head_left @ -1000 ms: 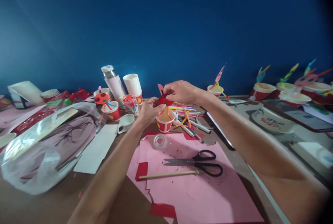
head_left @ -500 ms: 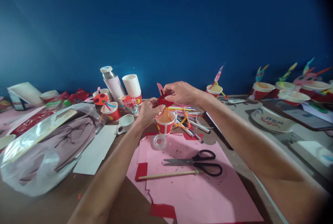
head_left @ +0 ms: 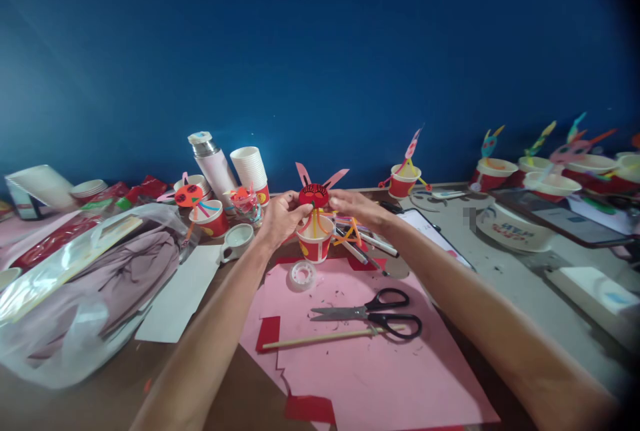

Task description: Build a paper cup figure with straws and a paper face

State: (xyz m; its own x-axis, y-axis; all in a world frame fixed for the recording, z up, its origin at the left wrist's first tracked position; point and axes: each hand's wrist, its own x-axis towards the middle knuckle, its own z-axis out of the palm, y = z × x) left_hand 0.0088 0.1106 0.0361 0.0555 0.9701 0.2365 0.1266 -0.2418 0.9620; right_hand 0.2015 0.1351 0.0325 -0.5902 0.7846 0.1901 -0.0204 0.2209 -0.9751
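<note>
A red paper face point(head_left: 313, 197) with dark lashes and two pink ears stands above a red-and-yellow paper cup point(head_left: 316, 249). Yellow and orange strips run from the face down to the cup. My left hand point(head_left: 280, 221) pinches the face's left edge between thumb and fingers. At the opposite edge, the closed fingers of my right hand point(head_left: 359, 209) hold the face. In front of the cup lies a clear tape roll point(head_left: 294, 277). Black-handled scissors point(head_left: 340, 313) and a thin wooden stick point(head_left: 320, 339) rest on pink paper point(head_left: 380, 384).
Markers point(head_left: 383, 243) and coloured strips lie behind my right wrist. To the left are a white mug point(head_left: 237, 237), a plastic bag point(head_left: 75, 324), a flask point(head_left: 214, 164) and stacked paper cups point(head_left: 249, 167). Several decorated cups stand at right near a tablet point(head_left: 565, 214).
My right hand has moved from the top of the face to its right edge. The face now shows from the front, with both pink ears in view. The camera view has shifted slightly.
</note>
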